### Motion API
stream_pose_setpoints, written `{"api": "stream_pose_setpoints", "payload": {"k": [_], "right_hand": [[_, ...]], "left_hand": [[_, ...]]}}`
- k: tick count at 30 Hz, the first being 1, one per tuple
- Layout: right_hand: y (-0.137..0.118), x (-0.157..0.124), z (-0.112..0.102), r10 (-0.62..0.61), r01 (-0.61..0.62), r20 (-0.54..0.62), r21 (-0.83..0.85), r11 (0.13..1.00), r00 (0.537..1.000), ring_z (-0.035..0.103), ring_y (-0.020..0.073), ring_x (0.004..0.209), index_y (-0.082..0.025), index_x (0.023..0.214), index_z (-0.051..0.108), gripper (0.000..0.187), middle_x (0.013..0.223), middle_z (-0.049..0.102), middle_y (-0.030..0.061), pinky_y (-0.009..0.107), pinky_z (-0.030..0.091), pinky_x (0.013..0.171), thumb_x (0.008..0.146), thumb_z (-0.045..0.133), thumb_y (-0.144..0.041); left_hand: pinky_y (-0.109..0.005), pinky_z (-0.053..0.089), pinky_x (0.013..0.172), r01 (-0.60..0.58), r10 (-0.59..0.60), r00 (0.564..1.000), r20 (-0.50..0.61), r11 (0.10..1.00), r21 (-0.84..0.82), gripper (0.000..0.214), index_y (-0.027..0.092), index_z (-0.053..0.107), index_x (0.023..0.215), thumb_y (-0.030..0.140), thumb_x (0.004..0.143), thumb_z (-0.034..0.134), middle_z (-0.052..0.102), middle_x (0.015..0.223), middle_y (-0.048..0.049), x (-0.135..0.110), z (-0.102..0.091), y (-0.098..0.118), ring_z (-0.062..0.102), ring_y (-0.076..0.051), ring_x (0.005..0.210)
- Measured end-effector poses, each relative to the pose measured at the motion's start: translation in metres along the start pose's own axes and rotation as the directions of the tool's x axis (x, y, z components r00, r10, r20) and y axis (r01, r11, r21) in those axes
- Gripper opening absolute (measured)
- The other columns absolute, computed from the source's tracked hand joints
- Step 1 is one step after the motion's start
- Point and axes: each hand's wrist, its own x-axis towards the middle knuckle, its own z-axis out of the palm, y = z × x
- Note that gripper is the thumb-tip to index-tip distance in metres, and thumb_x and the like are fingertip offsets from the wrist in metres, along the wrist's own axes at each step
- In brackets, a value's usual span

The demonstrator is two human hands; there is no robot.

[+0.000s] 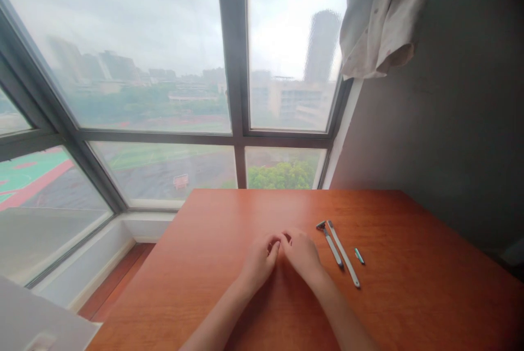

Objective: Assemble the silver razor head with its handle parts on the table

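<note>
My left hand (pixel 260 260) and my right hand (pixel 302 253) rest together on the orange wooden table (pixel 393 302), fingertips meeting near the middle. Both hands have their fingers curled in, as if pinching something too small to make out. Just right of my right hand lie a grey razor (pixel 331 244) with its head pointing away and a long pale handle piece (pixel 344 254) beside it. A small teal cap or blade piece (pixel 359 256) lies a little further right. Neither hand touches these.
The table stands against a large window (pixel 233 67) with a dark frame. A grey wall (pixel 450 111) runs along the right, with a pale cloth (pixel 376 18) hanging at the top. A white surface (pixel 41 323) shows at the lower left.
</note>
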Motion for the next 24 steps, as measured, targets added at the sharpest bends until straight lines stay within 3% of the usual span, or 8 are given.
{"api": "stream_pose_setpoints", "payload": {"k": [3, 7, 24], "right_hand": [[0.005, 0.001, 0.012, 0.045, -0.045, 0.026, -0.035, 0.998, 0.999, 0.064, 0.0172, 0.079, -0.022, 0.085, 0.070, 0.026, 0.086, 0.072, 0.0052, 0.022, 0.036, 0.063, 0.091, 0.046, -0.031], [0.014, -0.001, 0.021, -0.009, 0.010, 0.032, -0.009, 1.000, 0.999, 0.065, 0.0172, 0.081, -0.023, 0.086, 0.070, 0.026, 0.087, 0.073, 0.0043, 0.022, 0.037, 0.066, 0.092, 0.046, -0.031], [0.016, -0.003, 0.022, -0.071, 0.072, 0.030, -0.025, 0.997, 0.997, 0.064, 0.0172, 0.083, -0.022, 0.082, 0.069, 0.027, 0.086, 0.072, 0.0045, 0.022, 0.038, 0.070, 0.092, 0.044, -0.028]], "left_hand": [[-0.027, 0.042, 0.070, -0.004, 0.002, 1.000, 0.014, 0.995, 0.096, 0.022, 0.021, 0.068, 0.088, 0.019, 0.085, 0.046, 0.068, 0.083, -0.0040, 0.000, 0.000, -0.003, 0.058, -0.019, 0.075], [-0.028, 0.042, 0.070, -0.004, -0.006, 0.998, 0.059, 0.986, 0.164, 0.020, 0.020, 0.066, 0.086, 0.017, 0.083, 0.047, 0.068, 0.082, -0.0049, -0.002, 0.000, -0.004, 0.059, -0.019, 0.075], [-0.030, 0.044, 0.077, -0.027, 0.013, 0.997, 0.078, 0.985, 0.172, 0.020, 0.021, 0.065, 0.089, 0.017, 0.083, 0.046, 0.069, 0.090, -0.0063, -0.004, 0.001, -0.005, 0.060, -0.022, 0.085]]}}
